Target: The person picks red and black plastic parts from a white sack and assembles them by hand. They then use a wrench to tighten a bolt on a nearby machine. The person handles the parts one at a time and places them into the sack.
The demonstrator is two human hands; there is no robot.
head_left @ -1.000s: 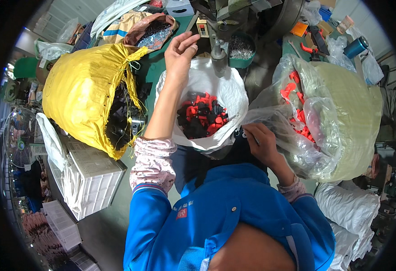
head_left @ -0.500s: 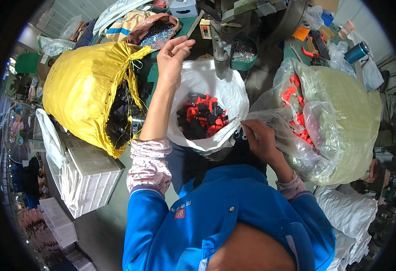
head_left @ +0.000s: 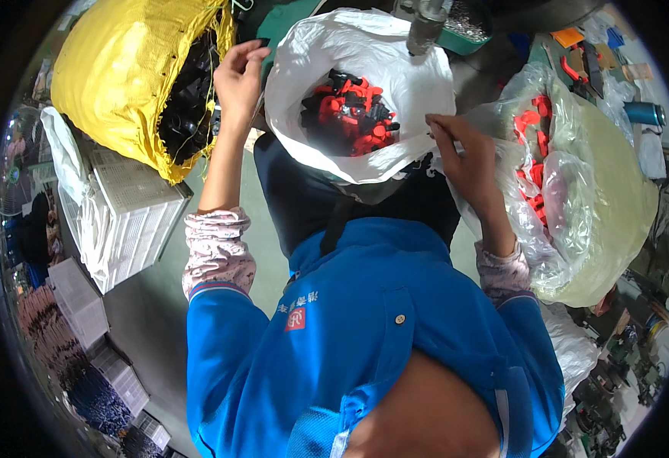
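Observation:
A white bag [head_left: 296, 114] stands before me with its mouth wide, holding a heap of red and black plastic parts [head_left: 357, 114]. My left hand [head_left: 239, 84] is raised between this bag and a yellow woven sack [head_left: 113, 76]. Its fingers are curled together, with a small black part [head_left: 263, 43] at the tips. Inside the yellow sack's mouth lie black plastic parts [head_left: 185, 99]. My right hand [head_left: 470, 156] is at the white bag's right rim, thumb and fingers drawn together; what is between them is too small to make out.
To the right bulges a clear-lined, pale green sack [head_left: 617, 221] with red parts [head_left: 533, 183] inside. A metal machine post [head_left: 428, 27] reaches over the white bag's far rim, beside a green tray of small metal pieces [head_left: 464, 30]. White plastic crates [head_left: 132, 206] stand at left.
My view has shifted, so the bags sit higher in it. The left hand has come back from beside the machine toward the yellow sack. My right hand stays by the white bag's rim.

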